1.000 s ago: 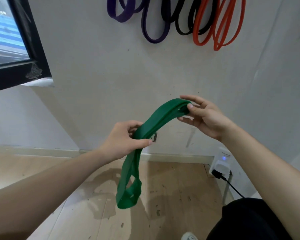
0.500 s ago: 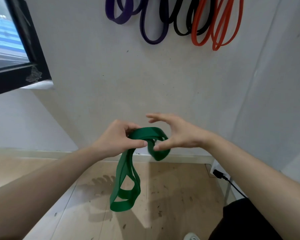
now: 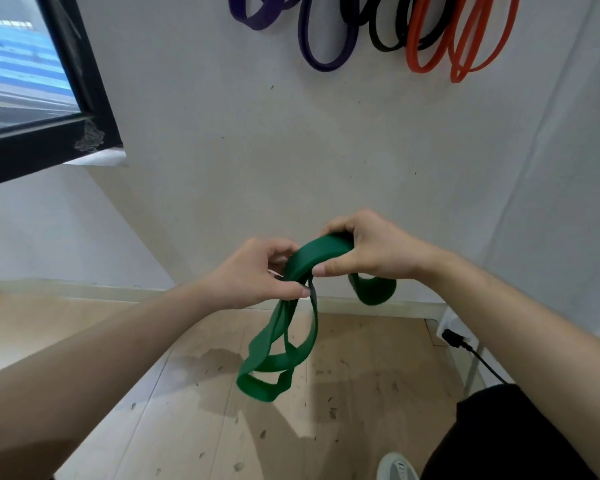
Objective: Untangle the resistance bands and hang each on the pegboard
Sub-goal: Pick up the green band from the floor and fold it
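Untangling step. L hand (image 3: 257, 273) pinched the green band (image 3: 321, 249) at scene centre; R hand (image 3: 374, 251) curled round its arch, just right. 2 twisted loops dangled below, over the floor (image 3: 153, 410). Next: draw hands apart — twists should drop out. Vs. 0.5 s earlier — R fingers, then spread, had closed.

The left hand (image 3: 253, 271) and right hand (image 3: 371, 251) meet before the wall (image 3: 291, 150), the tangled band (image 3: 317, 252) between them, dangling over the floor (image 3: 187, 410). Hung bands (image 3: 326, 53) sit above on the wall; a window (image 3: 21, 81) lies left.
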